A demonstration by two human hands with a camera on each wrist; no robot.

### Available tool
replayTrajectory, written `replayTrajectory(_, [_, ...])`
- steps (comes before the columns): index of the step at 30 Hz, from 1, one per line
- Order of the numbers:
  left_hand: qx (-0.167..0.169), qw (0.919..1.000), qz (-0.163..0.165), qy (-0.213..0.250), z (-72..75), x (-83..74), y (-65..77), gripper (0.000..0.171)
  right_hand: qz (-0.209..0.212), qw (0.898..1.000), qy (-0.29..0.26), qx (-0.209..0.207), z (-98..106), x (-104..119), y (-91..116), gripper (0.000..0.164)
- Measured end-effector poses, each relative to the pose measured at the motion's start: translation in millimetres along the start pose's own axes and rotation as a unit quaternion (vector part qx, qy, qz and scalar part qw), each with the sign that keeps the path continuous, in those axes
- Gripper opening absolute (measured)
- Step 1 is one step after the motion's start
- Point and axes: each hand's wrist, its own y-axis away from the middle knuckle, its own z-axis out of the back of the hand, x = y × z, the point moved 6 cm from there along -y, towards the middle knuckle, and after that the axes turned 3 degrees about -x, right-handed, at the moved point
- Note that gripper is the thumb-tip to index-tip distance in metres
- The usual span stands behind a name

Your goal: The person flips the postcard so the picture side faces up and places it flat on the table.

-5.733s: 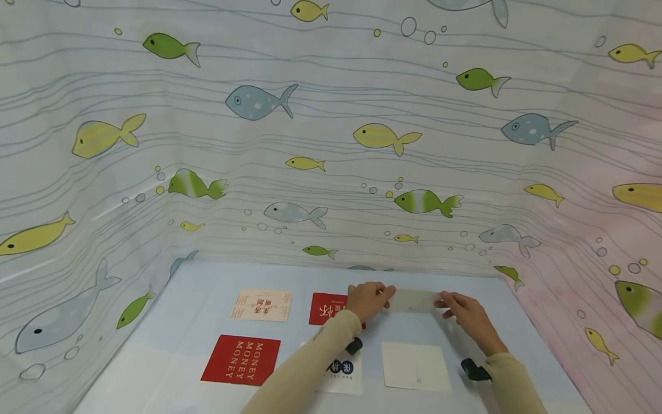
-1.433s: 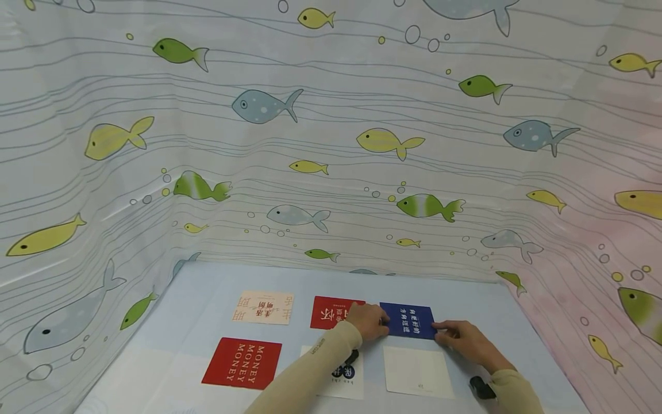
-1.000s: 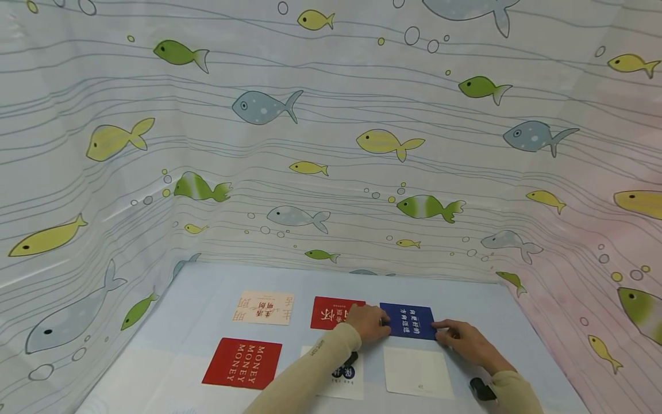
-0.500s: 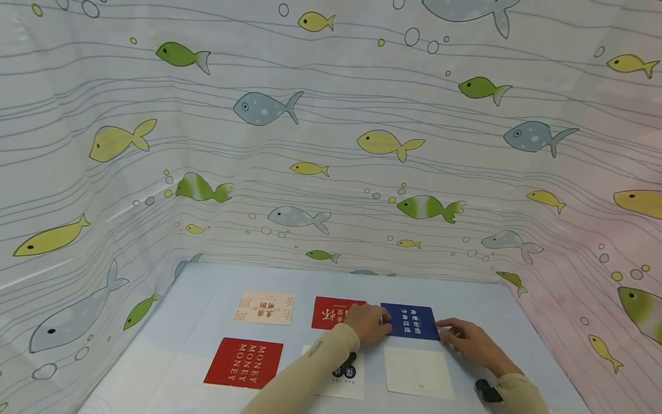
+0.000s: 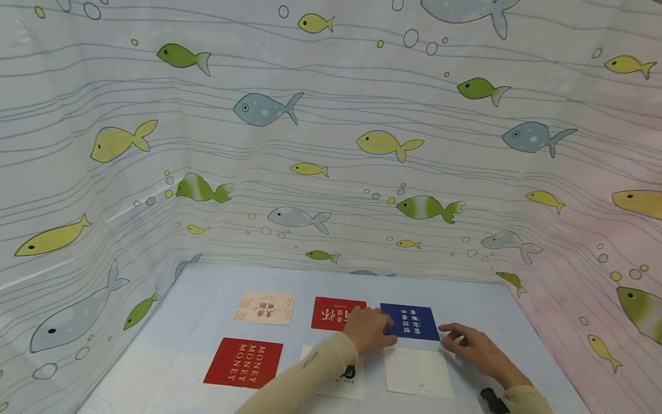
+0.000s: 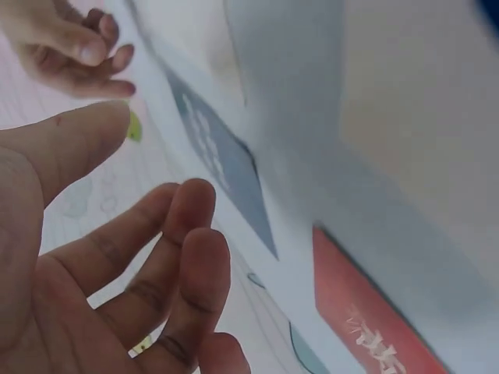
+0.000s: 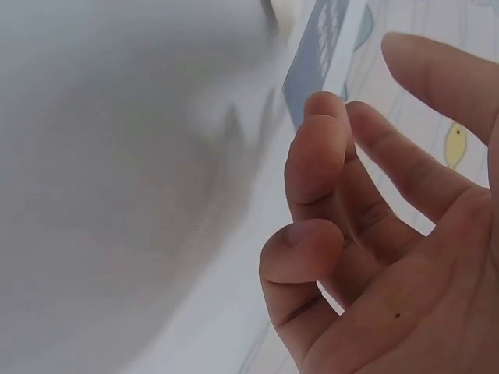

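Observation:
A blue card (image 5: 411, 322) with white characters lies flat in the back row, at the right. My left hand (image 5: 368, 332) hovers at its left edge with loosely bent fingers that pinch nothing, covering part of a red card (image 5: 324, 313). In the left wrist view, thumb and fingers (image 6: 207, 269) stand apart with nothing between them. Just off the blue card's right edge is my right hand (image 5: 476, 348). The right wrist view shows its relaxed fingers (image 7: 316, 160) holding nothing, with the blue card (image 7: 316, 58) beyond them.
A cream card (image 5: 265, 307) with orange print lies back left. The front row has a red "MONEY" card (image 5: 245, 362), a white card (image 5: 336, 390) partly under my left forearm, and a blank-looking cream card (image 5: 418, 374). Fish-patterned sheeting (image 5: 331, 190) rises behind the pale table (image 5: 155, 368).
Earlier both hands held up a card, its pale side showing; now the blue card lies flat there. In the last half second both hands have come off its edges, the right drawing rightward.

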Motion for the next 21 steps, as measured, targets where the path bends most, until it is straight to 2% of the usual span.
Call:
replayTrajectory(5, [0.007, 0.9996, -0.011, -0.026, -2.4, -3.9, 12.2, 0.045, -0.008, 1.0, 0.007, 0.001, -2, 0, 10, 0.046])
replayTrajectory(9, [0.015, 0.9978, -0.025, -0.059, -11.2, -6.2, 18.9, 0.053, -0.017, 1.0, 0.007, 0.015, -9, -3, 15, 0.052])
replayTrajectory(15, [0.035, 0.9931, -0.044, -0.103, -15.8, -15.9, 28.0, 0.063, -0.002, 0.999, 0.031, 0.029, -18, 0, 22, 0.06])
replayTrajectory(21, [0.043, 0.9919, -0.04, -0.113, -15.7, -18.7, 32.8, 0.062, 0.007, 0.998, 0.058, 0.02, -21, 4, 24, 0.062])
